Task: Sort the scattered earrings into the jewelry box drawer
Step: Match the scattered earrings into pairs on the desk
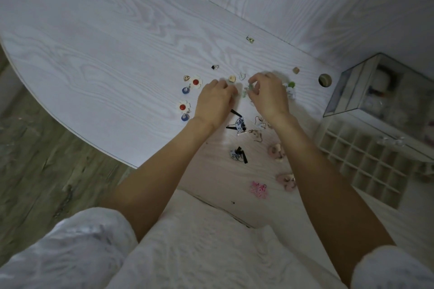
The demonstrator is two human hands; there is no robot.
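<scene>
Earrings (237,124) outside gridded drawer (366,159)

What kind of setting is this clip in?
Probably a home, maybe a bedroom dressing spot: a white wood-grain table against a matching wall, a glass jewelry box with its gridded drawer, and wood-look flooring.

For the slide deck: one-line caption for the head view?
Both hands work among scattered earrings on a white table, gridded jewelry box drawer open at right.
</scene>
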